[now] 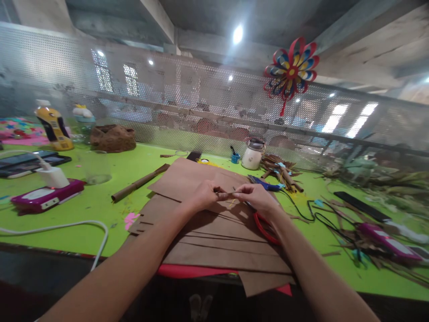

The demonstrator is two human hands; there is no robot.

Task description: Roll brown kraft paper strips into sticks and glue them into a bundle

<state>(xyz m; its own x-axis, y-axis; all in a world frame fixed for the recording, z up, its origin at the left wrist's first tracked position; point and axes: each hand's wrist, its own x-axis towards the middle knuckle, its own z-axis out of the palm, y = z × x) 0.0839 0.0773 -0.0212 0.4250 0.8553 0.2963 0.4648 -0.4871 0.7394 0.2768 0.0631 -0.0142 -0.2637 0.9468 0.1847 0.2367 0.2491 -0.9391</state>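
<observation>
Over a stack of brown paper sheets [208, 228], my two hands meet with the fingers of both closed. My left hand [203, 195] pinches one end of a thin brown strip [228, 195], which looks like twisted or folded paper. The other end sits between the thumb and fingers of my right hand [256, 197]. Red-handled scissors [264, 229] are under my right palm and wrist; whether that hand also grips them I cannot tell. Just beyond the right hand lies a blue-handled tool [268, 184], with a dark cord running from it.
Left on the green table [127, 237] are a rolled brown tube [139, 183], a clear cup [97, 167] and a purple power strip [48, 195]. A white jar [253, 154] stands behind. Brown scraps and another purple power strip [385, 241] lie right, before a perforated screen [201, 103].
</observation>
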